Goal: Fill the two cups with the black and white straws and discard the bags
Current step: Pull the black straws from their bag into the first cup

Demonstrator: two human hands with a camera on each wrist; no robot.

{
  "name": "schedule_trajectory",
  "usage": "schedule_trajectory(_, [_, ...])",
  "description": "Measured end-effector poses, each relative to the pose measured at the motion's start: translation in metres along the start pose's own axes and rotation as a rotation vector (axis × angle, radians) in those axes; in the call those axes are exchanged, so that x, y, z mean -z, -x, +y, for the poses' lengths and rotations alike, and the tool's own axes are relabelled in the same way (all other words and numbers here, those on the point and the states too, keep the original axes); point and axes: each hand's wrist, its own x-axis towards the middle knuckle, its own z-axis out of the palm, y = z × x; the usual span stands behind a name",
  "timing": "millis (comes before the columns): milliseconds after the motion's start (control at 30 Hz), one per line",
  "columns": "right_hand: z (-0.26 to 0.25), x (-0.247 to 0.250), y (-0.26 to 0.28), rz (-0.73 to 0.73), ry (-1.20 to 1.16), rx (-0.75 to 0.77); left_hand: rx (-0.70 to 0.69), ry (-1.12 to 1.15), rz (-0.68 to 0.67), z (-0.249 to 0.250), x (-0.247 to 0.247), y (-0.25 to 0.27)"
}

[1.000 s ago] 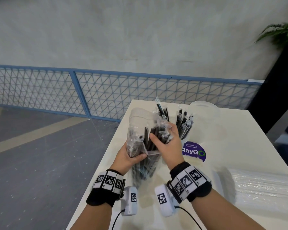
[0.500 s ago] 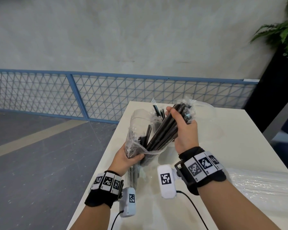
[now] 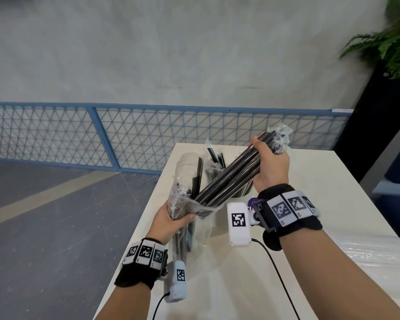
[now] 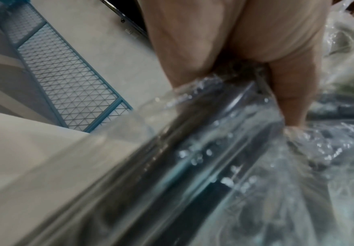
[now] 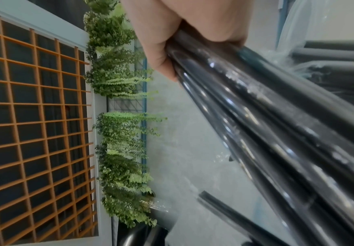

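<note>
Above the near-left part of the table (image 3: 217, 285), a bundle of black straws (image 3: 229, 179) slanted up to the right, its lower ends inside the mouth of a clear plastic bag (image 3: 185, 204) and its upper end, wrapped in crinkled film, clear of it. The right hand (image 3: 271, 165) was closed in a fist around the upper end of the bundle; the left hand (image 3: 169, 219) pinched the bag just below its opening, thumb across the front, with more straws showing dark through the plastic below. Behind the bundle stood a clear cup (image 3: 217, 167) that already held some black straws; whether it was full could not be judged. A second cup could not be made out, hidden behind the right hand if present. At the right edge of the table lay a pack of white straws (image 3: 367, 255), apparently unopened. By this evidence the task was at an early-to-middle stage: black straws were partly transferred, the white straws remained untouched, and no bag had been discarded.
</note>
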Motion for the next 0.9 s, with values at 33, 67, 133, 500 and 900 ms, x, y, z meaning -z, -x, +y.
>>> schedule_trajectory(33, [-0.002,0.0,-0.002,0.02,-0.01,-0.002,0.006,0.007,0.003,-0.001,0.001,-0.001])
schedule_trajectory(67, [-0.004,0.001,-0.004,0.038,-0.019,-0.003,0.014,0.015,0.009,-0.001,0.001,-0.002])
schedule_trajectory(133, [-0.007,0.003,-0.008,0.066,-0.034,-0.004,0.026,0.025,0.036,-0.003,0.001,-0.003])
schedule_trajectory(500, [-0.021,0.014,-0.027,0.12,-0.118,0.091,0.02,0.061,0.196,-0.002,-0.007,-0.015])
schedule_trajectory(900, [-0.041,0.005,-0.032,0.152,-0.094,0.304,0.063,0.085,0.296,-0.007,-0.005,-0.025])
